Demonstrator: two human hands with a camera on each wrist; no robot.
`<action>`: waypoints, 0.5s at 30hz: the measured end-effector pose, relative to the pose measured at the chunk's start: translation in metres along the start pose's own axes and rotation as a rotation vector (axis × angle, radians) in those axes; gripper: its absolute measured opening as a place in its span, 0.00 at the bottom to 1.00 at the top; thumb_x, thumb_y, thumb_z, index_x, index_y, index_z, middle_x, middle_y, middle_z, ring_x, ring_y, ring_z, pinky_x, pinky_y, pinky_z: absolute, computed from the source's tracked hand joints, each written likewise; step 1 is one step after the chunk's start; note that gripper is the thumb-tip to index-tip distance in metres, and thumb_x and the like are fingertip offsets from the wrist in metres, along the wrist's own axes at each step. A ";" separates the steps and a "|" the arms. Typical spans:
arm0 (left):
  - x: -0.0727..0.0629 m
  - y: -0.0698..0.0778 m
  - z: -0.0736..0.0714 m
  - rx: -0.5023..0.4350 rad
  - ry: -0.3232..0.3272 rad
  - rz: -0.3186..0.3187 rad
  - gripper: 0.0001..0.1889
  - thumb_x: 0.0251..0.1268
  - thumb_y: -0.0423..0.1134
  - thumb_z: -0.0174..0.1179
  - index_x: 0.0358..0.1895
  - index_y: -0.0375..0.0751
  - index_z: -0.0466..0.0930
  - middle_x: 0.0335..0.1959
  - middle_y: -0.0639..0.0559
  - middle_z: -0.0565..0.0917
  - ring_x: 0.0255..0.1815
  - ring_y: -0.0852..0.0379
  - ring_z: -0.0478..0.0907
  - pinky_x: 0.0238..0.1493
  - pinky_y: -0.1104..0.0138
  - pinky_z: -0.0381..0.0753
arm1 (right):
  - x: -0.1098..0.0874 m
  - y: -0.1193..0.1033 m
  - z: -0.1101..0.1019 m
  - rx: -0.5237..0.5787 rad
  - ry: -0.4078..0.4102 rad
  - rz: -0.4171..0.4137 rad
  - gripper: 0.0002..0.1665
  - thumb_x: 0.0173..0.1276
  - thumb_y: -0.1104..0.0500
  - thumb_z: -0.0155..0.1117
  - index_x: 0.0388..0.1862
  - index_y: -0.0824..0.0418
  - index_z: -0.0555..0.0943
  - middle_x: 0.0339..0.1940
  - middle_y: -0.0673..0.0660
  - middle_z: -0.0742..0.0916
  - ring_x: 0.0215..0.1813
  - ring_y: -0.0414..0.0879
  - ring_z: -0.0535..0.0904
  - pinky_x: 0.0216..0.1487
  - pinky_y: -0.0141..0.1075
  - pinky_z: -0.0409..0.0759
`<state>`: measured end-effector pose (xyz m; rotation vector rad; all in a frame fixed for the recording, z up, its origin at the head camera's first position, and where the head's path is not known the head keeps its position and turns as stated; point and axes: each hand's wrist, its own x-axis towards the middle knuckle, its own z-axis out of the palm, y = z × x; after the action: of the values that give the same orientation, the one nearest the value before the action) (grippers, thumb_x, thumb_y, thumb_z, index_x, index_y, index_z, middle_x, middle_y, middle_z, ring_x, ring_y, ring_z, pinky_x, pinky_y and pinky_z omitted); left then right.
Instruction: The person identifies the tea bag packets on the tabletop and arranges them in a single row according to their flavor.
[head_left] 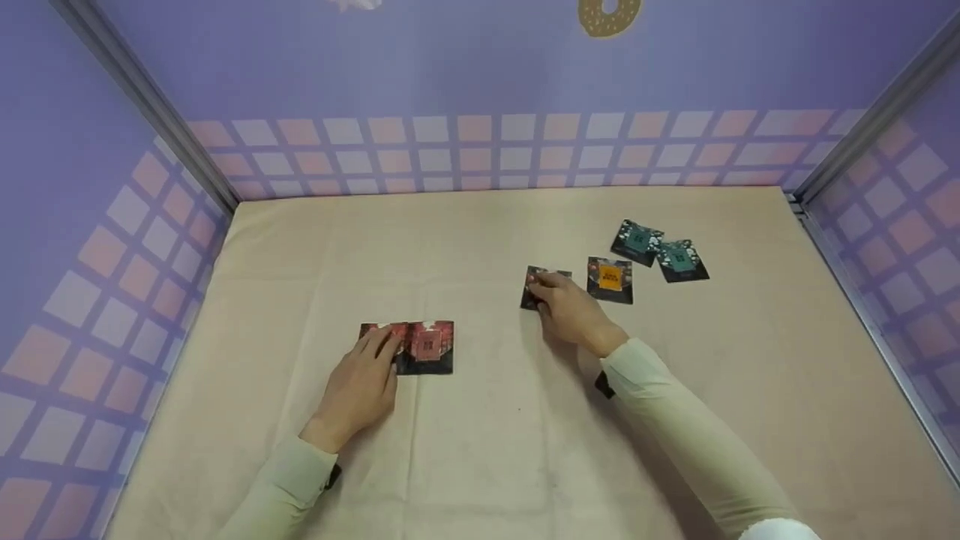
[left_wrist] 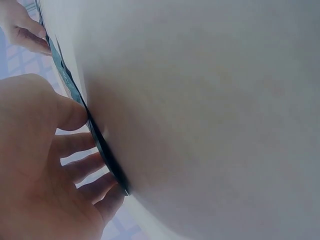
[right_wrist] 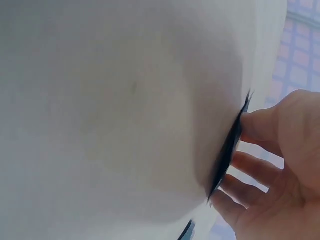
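Note:
Two red-and-black square packets (head_left: 429, 346) lie side by side on the left half of the cloth. My left hand (head_left: 360, 382) rests over the left one, its fingers extended across the top and covering most of it; the left wrist view shows thumb and fingertips along the thin dark packet (left_wrist: 107, 155). Farther right, my right hand (head_left: 574, 311) grips a dark packet with a reddish top (head_left: 530, 291), fingers bent over its face. Seen from the right wrist, thumb and fingertips are at that dark packet (right_wrist: 227, 155), close over the cloth.
Right of my right hand lies an orange-labelled packet (head_left: 610, 279). Beyond it are two green-labelled packets, one farther back (head_left: 637, 241) and one to the right (head_left: 682, 259), touching at their corners. A cream cloth (head_left: 480, 450) covers the table; purple checked walls (head_left: 480, 150) enclose it.

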<state>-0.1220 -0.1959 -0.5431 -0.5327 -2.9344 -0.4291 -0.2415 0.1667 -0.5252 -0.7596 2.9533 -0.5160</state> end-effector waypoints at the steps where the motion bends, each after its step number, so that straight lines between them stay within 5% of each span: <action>1: -0.001 0.000 0.000 -0.003 -0.002 -0.003 0.25 0.79 0.33 0.54 0.74 0.27 0.73 0.76 0.31 0.73 0.78 0.30 0.70 0.75 0.40 0.74 | -0.001 -0.003 0.001 -0.005 -0.005 0.002 0.24 0.82 0.64 0.59 0.73 0.67 0.80 0.77 0.69 0.77 0.76 0.66 0.76 0.76 0.55 0.76; 15: -0.001 -0.001 -0.001 0.009 -0.036 -0.024 0.25 0.80 0.35 0.54 0.75 0.27 0.73 0.77 0.31 0.73 0.78 0.31 0.70 0.75 0.41 0.74 | -0.015 -0.024 0.006 0.067 -0.099 -0.020 0.26 0.84 0.64 0.55 0.77 0.66 0.76 0.82 0.68 0.71 0.78 0.67 0.73 0.75 0.55 0.75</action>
<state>-0.1212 -0.1976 -0.5428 -0.5103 -2.9788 -0.4125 -0.2166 0.1522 -0.5234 -0.7841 2.8256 -0.5590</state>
